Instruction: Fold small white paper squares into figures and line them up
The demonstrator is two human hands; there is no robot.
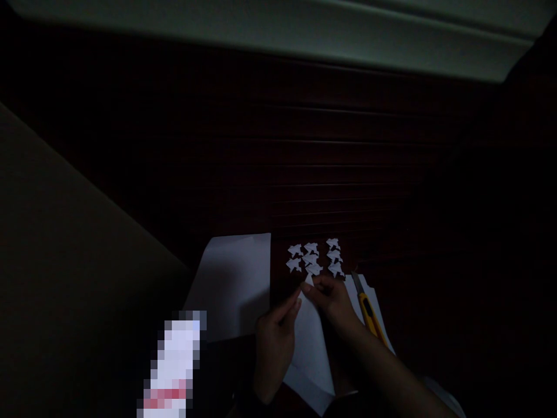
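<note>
My left hand (276, 345) and my right hand (333, 302) meet over a white sheet of paper (311, 348). The fingers of both pinch close together near the sheet's far end, where a pointed white tip shows between them. Whether that tip belongs to the sheet or to a separate small piece I cannot tell. Just beyond my fingers lie several small folded paper figures (334, 255), set out in rough rows. A yellow utility knife (369, 313) with its blade out rests right of my right hand, on some white paper (387, 337).
A large white sheet (237, 284) lies to the left, its far left corner curving. Dark reddish slats (313, 168) rise behind the work area, under a pale ledge (278, 40). A pixelated bright patch (174, 360) covers the lower left. The scene is dim.
</note>
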